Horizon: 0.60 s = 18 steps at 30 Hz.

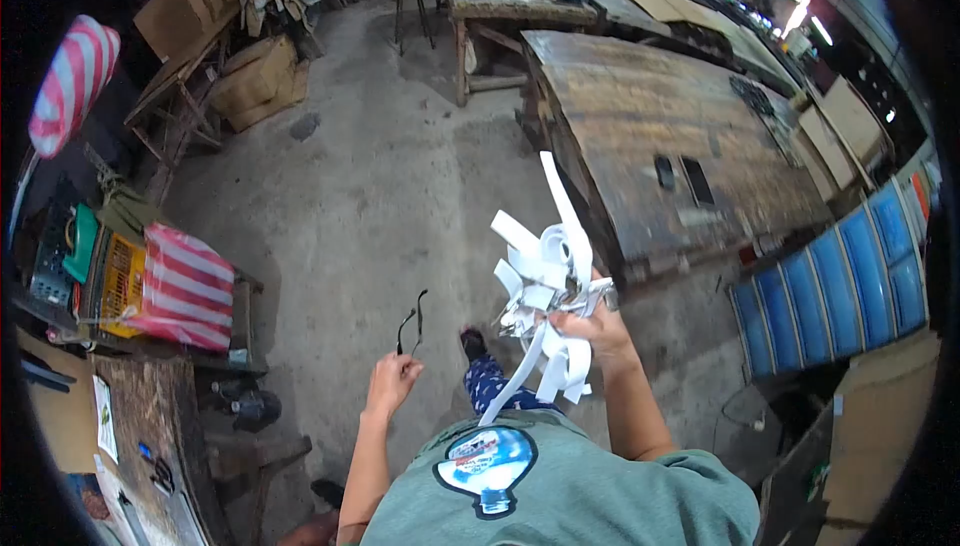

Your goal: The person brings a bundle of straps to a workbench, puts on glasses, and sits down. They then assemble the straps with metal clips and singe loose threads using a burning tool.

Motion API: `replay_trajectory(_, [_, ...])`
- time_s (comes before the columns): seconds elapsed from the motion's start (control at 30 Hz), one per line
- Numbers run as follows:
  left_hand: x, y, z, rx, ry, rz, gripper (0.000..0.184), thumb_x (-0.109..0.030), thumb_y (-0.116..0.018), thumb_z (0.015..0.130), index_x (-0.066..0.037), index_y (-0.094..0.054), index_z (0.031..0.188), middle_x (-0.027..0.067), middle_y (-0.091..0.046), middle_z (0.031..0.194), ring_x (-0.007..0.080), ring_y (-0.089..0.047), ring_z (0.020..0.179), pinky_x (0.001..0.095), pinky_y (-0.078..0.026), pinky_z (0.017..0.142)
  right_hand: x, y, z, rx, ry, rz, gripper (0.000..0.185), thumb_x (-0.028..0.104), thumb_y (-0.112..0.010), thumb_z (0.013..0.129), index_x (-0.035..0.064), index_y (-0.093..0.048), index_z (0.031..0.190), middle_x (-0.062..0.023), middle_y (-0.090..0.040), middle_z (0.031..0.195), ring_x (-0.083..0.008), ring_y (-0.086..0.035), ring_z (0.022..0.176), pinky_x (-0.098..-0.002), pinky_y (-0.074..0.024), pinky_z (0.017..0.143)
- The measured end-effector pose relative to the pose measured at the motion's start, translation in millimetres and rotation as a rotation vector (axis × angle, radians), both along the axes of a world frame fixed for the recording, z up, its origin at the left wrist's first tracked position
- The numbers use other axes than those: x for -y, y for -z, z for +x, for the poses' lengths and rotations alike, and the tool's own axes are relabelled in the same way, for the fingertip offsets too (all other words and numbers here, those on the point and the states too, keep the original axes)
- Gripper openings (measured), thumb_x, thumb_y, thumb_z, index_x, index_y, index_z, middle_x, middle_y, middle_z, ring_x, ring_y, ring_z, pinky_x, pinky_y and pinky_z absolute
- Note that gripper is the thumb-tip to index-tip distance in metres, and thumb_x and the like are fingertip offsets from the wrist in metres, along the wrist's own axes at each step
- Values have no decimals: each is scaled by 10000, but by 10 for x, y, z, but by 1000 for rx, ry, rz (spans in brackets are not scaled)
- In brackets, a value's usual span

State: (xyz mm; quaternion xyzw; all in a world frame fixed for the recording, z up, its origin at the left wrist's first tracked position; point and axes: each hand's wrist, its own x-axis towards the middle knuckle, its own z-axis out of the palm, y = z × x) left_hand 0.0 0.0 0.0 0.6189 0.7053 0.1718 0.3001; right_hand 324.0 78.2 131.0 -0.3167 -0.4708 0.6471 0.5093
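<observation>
My left hand (395,381) is closed on a pair of dark-framed eyeglasses (409,326), whose thin curved temple arms point up and away from me. In my right hand (598,331) is a loose bunch of white strips (540,291), gripped near its middle. Some strips are looped or curled, and one long end sticks up while others hang down toward my shirt. Both hands are in front of my body, above the concrete floor, with a gap between them. The strips hide some of my right fingers.
A large worn wooden table (680,116) on the right bears a phone (697,182) and a dark mouse-like object (664,172). Blue drawers (830,291) stand at lower right. On the left are a red-striped bag (187,291), a yellow crate (122,286) and a wooden bench (150,396).
</observation>
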Motion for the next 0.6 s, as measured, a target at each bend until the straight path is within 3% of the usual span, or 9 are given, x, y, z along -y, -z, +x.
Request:
replay_trajectory(0.07, [66,-23,-115,20,-118,-56,179,-180,-734,802,-49,-744,924,183,-658,870,319,-656,804,417,-507,715,-133,-139,-130,25,-22,-33,712,82,-756,705,-24,-431,1331,-82,-636,1023,-170,-657,871,-327,-532,808])
replay_trajectory(0.1, [-852,-43,-161,52,-126,-73,174,-174,-736,800,-47,-744,919,182,-655,855,316,-655,792,411,-506,709,-1224,-295,-213,68,-51,-70,714,87,-759,705,-24,-431,1329,-82,-636,1016,-170,-657,865,-326,-532,806])
replay_trajectory(0.4, [-2732,31,-1184,134,-447,-33,173,-148,-735,793,-33,-737,922,182,-655,818,306,-648,731,380,-510,696,-4103,-350,-1306,42,-132,76,638,108,-763,697,-23,-479,1253,-64,-649,902,-143,-652,837,-295,-531,749])
replay_trajectory(0.5, [-3411,89,-1594,98,-397,-28,165,-146,-732,796,-33,-736,915,177,-652,795,305,-649,737,380,-510,701,-4888,-211,-1548,89,-138,76,753,79,-767,687,12,-399,1341,-107,-643,963,-197,-653,848,-349,-534,755])
replay_trajectory(0.6, [-4193,223,-2114,111,-408,-8,156,-142,-730,793,-33,-736,904,171,-655,776,299,-647,747,384,-508,705,-5554,-240,-1880,81,-55,42,796,74,-789,665,12,-397,1355,-99,-637,1002,-195,-656,857,-337,-537,757])
